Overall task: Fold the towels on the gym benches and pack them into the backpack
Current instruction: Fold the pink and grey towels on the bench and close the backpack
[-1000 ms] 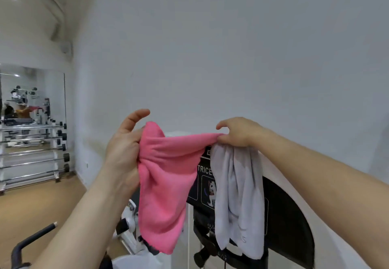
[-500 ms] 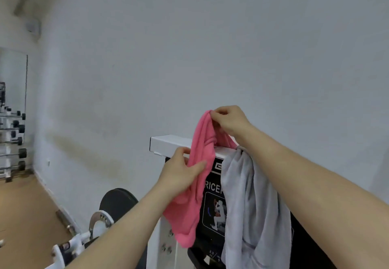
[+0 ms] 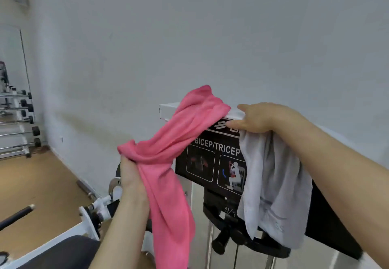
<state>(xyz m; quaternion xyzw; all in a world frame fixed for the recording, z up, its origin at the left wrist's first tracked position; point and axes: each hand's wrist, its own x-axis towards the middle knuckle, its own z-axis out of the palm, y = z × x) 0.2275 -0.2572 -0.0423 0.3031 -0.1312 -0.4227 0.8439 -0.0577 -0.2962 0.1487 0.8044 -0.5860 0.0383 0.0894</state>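
A pink towel stretches from the white top of a bicep/tricep machine down to my left hand, which grips its bunched middle; the rest hangs below. A grey towel is draped over the machine's top edge and hangs in front of its black panel. My right hand sits on the top of the grey towel, fingers over the edge and thumb underneath, just right of the pink towel's upper end. No backpack is in view.
The machine's black instruction panel and its cable parts stand right in front of me by a white wall. A dark padded seat is at lower left. A dumbbell rack lines the far left over a wooden floor.
My right hand has let go of the pink towel's end and dropped onto the grey towel. My left hand has moved down and left, pulling the pink towel taut off the machine.
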